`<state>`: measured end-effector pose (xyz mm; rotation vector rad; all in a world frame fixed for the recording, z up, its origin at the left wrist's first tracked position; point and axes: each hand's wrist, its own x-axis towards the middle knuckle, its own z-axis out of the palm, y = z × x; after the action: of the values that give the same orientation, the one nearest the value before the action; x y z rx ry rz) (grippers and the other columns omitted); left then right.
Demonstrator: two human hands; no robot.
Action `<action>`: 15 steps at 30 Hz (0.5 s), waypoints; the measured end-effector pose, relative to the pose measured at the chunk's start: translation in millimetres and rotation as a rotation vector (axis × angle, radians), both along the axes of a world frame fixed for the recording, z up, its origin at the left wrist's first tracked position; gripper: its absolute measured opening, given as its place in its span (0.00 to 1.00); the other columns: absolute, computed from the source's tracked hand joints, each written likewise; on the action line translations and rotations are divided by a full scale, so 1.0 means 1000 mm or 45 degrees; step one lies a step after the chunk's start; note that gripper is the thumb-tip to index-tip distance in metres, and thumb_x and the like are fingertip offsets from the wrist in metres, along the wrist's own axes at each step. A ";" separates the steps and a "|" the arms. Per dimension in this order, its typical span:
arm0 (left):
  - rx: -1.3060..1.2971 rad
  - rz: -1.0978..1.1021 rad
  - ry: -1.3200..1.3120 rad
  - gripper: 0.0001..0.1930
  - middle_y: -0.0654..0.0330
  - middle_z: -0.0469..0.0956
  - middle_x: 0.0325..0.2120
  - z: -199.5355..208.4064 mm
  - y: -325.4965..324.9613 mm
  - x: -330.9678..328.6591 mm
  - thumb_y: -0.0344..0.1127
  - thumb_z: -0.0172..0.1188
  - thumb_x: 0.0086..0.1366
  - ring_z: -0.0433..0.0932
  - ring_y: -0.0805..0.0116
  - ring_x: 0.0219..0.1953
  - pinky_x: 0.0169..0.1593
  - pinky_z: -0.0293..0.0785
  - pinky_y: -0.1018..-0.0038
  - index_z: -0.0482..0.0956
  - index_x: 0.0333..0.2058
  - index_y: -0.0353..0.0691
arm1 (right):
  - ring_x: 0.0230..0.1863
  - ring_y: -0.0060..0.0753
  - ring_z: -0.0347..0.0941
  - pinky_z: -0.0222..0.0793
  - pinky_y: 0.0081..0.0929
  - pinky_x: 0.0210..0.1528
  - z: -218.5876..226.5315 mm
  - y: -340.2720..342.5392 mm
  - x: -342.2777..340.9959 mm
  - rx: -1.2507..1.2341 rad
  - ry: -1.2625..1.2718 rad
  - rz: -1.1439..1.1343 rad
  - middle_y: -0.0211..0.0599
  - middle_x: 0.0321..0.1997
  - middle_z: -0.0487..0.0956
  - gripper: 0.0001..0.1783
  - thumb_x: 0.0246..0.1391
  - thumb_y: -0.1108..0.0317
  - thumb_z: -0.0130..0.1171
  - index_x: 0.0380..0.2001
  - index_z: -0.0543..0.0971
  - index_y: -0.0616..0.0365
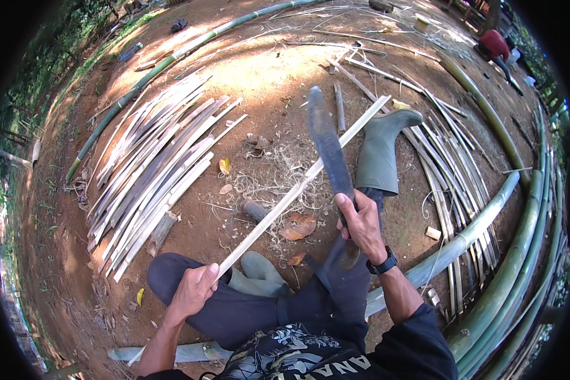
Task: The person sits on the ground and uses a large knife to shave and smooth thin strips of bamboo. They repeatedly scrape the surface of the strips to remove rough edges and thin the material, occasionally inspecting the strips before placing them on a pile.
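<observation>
A long pale bamboo strip [277, 211] runs slantwise in front of me from lower left to upper right. Its near end is gripped by my left hand [196, 289], fingers closed, above my bent left knee. My right hand [360, 223], with a dark watch on the wrist, is wrapped round the handle of a machete [327, 144]. The dark broad blade points away from me and crosses the strip near its far half; whether they touch I cannot tell. Most of the handle is hidden in my fingers. The strip's far end lies by my green rubber boot [378, 158].
A pile of split bamboo strips [152, 171] lies at left, more strips [453, 183] at right. Thick green bamboo poles [506, 285] curve along the right. Curly shavings [278, 168] cover the ground ahead, beside a short bamboo piece [254, 210]. A person in red [495, 44] bends at far right.
</observation>
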<state>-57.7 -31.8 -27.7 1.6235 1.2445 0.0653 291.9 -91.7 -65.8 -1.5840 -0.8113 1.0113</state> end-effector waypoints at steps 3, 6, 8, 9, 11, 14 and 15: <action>-0.016 -0.004 -0.070 0.32 0.67 0.63 0.10 -0.002 0.003 0.006 0.60 0.41 0.71 0.61 0.80 0.13 0.18 0.55 0.79 0.69 0.19 0.38 | 0.14 0.21 0.65 0.60 0.30 0.17 -0.016 -0.003 -0.007 0.123 -0.201 0.035 0.32 0.11 0.67 0.24 0.60 0.51 0.58 0.23 0.73 0.63; -0.009 -0.004 -0.065 0.32 0.67 0.63 0.10 0.000 0.007 0.008 0.60 0.41 0.71 0.61 0.80 0.13 0.18 0.55 0.79 0.69 0.19 0.38 | 0.14 0.19 0.67 0.61 0.25 0.16 -0.029 -0.020 -0.026 0.269 -0.771 0.473 0.30 0.12 0.71 0.23 0.59 0.53 0.60 0.24 0.72 0.65; 0.003 0.007 -0.056 0.31 0.68 0.64 0.10 -0.001 0.007 0.004 0.60 0.41 0.71 0.62 0.81 0.14 0.18 0.55 0.79 0.69 0.19 0.38 | 0.13 0.18 0.65 0.59 0.22 0.14 -0.027 -0.013 -0.026 0.259 -0.442 0.240 0.28 0.12 0.70 0.23 0.60 0.52 0.58 0.26 0.73 0.64; 0.055 0.009 -0.033 0.31 0.65 0.64 0.10 -0.002 0.005 0.003 0.59 0.41 0.71 0.64 0.77 0.14 0.19 0.57 0.76 0.70 0.20 0.37 | 0.12 0.16 0.66 0.59 0.18 0.14 -0.021 -0.010 -0.018 0.124 -0.140 0.104 0.27 0.12 0.70 0.23 0.61 0.50 0.56 0.26 0.72 0.61; 0.181 0.023 0.008 0.31 0.59 0.65 0.09 0.001 0.004 0.002 0.56 0.40 0.72 0.68 0.69 0.14 0.21 0.62 0.70 0.71 0.21 0.34 | 0.12 0.15 0.65 0.59 0.17 0.12 0.001 0.004 0.006 0.048 -0.017 -0.053 0.26 0.13 0.70 0.24 0.62 0.48 0.55 0.28 0.75 0.61; 0.515 0.003 0.033 0.27 0.51 0.66 0.10 -0.003 -0.002 0.003 0.50 0.44 0.73 0.72 0.55 0.15 0.22 0.64 0.65 0.70 0.21 0.33 | 0.10 0.15 0.64 0.58 0.15 0.11 0.007 0.013 0.031 0.071 -0.083 -0.133 0.26 0.13 0.70 0.26 0.62 0.46 0.52 0.28 0.74 0.61; 0.599 0.001 0.027 0.25 0.50 0.66 0.11 -0.003 -0.002 0.005 0.48 0.46 0.72 0.72 0.52 0.15 0.22 0.64 0.64 0.70 0.21 0.33 | 0.11 0.19 0.65 0.58 0.22 0.13 0.009 0.013 0.029 0.049 -0.064 -0.162 0.30 0.11 0.68 0.25 0.62 0.48 0.55 0.25 0.73 0.62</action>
<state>-52.9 -33.9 -30.8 2.0275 1.3102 0.3654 321.3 -78.6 -57.1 -1.6124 -0.7502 0.8631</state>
